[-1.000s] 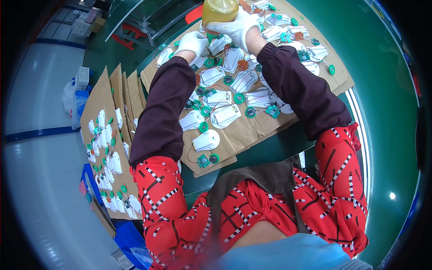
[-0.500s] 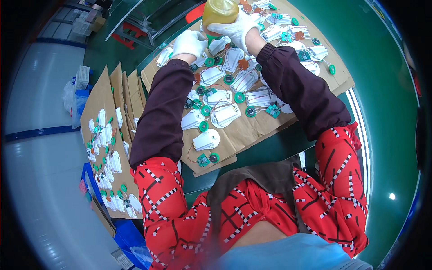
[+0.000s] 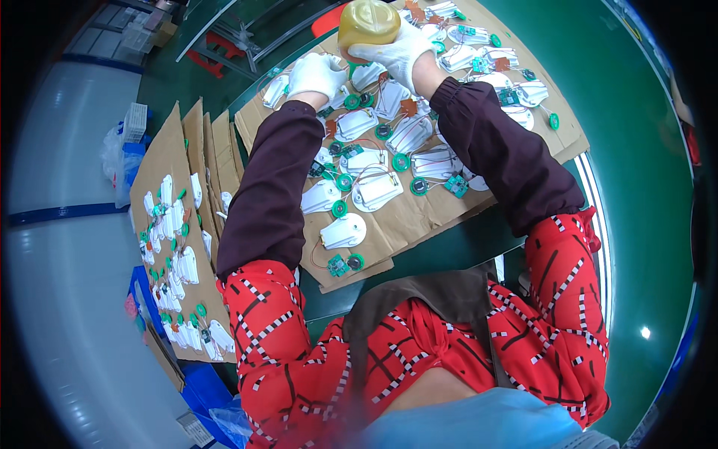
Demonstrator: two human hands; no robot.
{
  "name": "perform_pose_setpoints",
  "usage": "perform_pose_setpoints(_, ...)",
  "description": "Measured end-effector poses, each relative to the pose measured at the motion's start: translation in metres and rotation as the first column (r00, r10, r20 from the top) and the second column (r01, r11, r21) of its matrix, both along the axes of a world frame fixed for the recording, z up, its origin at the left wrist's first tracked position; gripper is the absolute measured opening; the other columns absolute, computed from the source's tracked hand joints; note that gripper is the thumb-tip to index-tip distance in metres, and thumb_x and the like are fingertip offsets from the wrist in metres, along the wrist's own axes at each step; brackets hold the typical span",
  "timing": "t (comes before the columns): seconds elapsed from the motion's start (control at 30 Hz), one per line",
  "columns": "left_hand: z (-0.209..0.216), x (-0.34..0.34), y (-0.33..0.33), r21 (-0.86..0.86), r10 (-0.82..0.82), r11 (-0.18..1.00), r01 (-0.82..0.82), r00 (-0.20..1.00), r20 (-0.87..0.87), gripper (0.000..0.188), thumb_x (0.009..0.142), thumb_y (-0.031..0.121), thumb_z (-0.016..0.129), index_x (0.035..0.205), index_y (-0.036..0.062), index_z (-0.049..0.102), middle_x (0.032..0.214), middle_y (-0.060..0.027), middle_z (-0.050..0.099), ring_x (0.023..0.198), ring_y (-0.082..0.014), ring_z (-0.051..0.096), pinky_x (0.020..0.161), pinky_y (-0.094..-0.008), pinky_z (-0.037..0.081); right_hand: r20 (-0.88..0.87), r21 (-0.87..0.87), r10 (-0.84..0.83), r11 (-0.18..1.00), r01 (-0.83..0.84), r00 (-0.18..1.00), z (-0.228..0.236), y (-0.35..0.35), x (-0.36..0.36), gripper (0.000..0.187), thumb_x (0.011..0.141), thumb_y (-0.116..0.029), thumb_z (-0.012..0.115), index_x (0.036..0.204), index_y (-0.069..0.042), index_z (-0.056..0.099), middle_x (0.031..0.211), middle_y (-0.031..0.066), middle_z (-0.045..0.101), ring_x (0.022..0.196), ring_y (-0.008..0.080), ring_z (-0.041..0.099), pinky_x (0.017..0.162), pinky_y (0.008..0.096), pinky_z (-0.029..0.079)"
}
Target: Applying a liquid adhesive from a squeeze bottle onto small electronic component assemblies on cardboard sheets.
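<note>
My right hand (image 3: 404,54), in a white glove, grips a rounded golden-yellow bottle (image 3: 369,28) above the far part of the cardboard sheet (image 3: 419,232). Close to its left, my gloved left hand (image 3: 317,77) is closed low over the parts. Its fingertips, and whatever they hold, are hidden behind the hand. Around both hands lie several white plastic housings (image 3: 376,191), wired to green round pieces (image 3: 400,162) and small green circuit boards (image 3: 455,185). Brown-orange pieces (image 3: 408,108) sit among them. One white housing (image 3: 276,91) lies just left of my left hand.
At the left, more cardboard sheets (image 3: 196,150) stand close together, the outer one carrying similar white parts (image 3: 183,266). A blue bin (image 3: 206,389) is below them. Beyond the sheet are a red stool (image 3: 327,20) and a metal frame (image 3: 262,52).
The view has shifted slightly. Both hands stay over the same far area, and the bottle is still in my right hand, tilted a little differently.
</note>
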State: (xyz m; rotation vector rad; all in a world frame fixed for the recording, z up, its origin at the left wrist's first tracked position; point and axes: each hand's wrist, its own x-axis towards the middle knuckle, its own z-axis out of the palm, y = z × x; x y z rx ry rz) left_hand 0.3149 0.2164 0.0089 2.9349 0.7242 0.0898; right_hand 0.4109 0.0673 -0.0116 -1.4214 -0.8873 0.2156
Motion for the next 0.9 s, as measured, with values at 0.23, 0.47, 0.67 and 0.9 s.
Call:
perform_pose_setpoints(0.23, 0.0, 0.003, -0.004, -0.027, -0.003, 1.0, 0.003, 1.0, -0.014, 0.026, 0.072, 0.031, 0.064, 0.088, 0.0126, 0.072, 0.087, -0.0154, 0.067, 0.084, -0.0312, 0.064, 0.079, -0.0377, 0.05, 0.056, 0.017, -0.025, 1.0, 0.025, 0.998, -0.003, -0.009, 0.004, 0.054, 0.073, -0.028, 0.077, 0.117, -0.007, 0.052, 0.112, 0.0071, 0.061, 0.102, 0.0179, 0.058, 0.087, 0.0283, 0.047)
perform_pose_setpoints(0.47, -0.001, -0.001, 0.0, -0.029, 0.005, 1.0, -0.006, 0.999, -0.033, 0.025, 0.072, 0.03, 0.062, 0.087, 0.0134, 0.073, 0.087, -0.0147, 0.067, 0.084, -0.0305, 0.064, 0.079, -0.0377, 0.05, 0.111, -0.113, 0.002, 0.994, 0.011, 0.994, 0.023, -0.023, -0.013, 0.056, 0.073, -0.033, 0.076, 0.117, -0.007, 0.053, 0.111, 0.0069, 0.061, 0.1, 0.0179, 0.059, 0.086, 0.0283, 0.047)
perform_pose_setpoints(0.67, 0.005, 0.0, -0.008, -0.04, 0.017, 0.999, -0.018, 0.999, -0.039, 0.025, 0.072, 0.03, 0.062, 0.09, 0.0152, 0.073, 0.089, -0.0136, 0.067, 0.085, -0.0303, 0.064, 0.08, -0.0369, 0.05, 0.099, -0.064, -0.021, 0.998, 0.028, 0.995, 0.004, -0.02, 0.002, 0.055, 0.073, -0.031, 0.076, 0.117, -0.006, 0.053, 0.111, 0.0064, 0.061, 0.1, 0.0174, 0.059, 0.087, 0.0278, 0.047)
perform_pose_setpoints(0.9, 0.0, 0.001, -0.003, -0.038, 0.006, 0.999, -0.008, 0.999, -0.051, 0.025, 0.072, 0.03, 0.063, 0.09, 0.0156, 0.073, 0.089, -0.0138, 0.067, 0.086, -0.0304, 0.064, 0.081, -0.0373, 0.05, -0.032, 0.24, 0.035, 0.97, -0.026, 0.999, 0.011, -0.004, -0.002, 0.052, 0.072, -0.018, 0.072, 0.116, 0.001, 0.052, 0.101, 0.0116, 0.061, 0.092, 0.0215, 0.059, 0.087, 0.0348, 0.047)
